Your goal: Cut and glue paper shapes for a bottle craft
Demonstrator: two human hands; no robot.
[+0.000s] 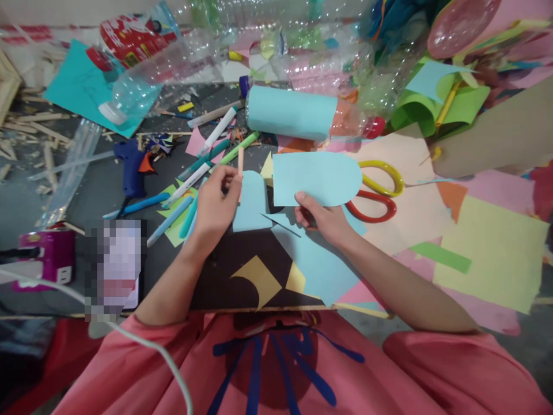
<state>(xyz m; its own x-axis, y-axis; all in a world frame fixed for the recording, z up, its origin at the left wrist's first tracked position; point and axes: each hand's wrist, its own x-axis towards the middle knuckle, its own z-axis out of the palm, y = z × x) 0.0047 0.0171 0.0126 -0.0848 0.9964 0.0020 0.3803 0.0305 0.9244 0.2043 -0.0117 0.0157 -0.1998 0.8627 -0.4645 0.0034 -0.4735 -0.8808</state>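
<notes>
One slim peach strip (241, 161) sticks up from the L hand (218, 202), on the near side of the wrapped btl (291, 112) & a bit L of its ctr; thumb & fingers are closed in a pinch on the strip. R hand (322, 218) is also closed, thumb on top of the round-ended blue card (315, 177), fingers curled under; card is just nearer the person than the btl. A 2nd blue piece (254, 204) lies by the L fingers, also near side of btl; can't tell if they touch it. Yellow loop handle (400, 178) & red loop handle (392, 208) show past the card's rounded end, R & nearer than btl. Markers (218, 131) lie L of btl, blue glue gun (132, 170) further L, phone (123, 259) L & much nearer, part pixelated. Green paper (469, 109) sits R of btl, pale yellow sheet (492, 248) R & nearer
</notes>
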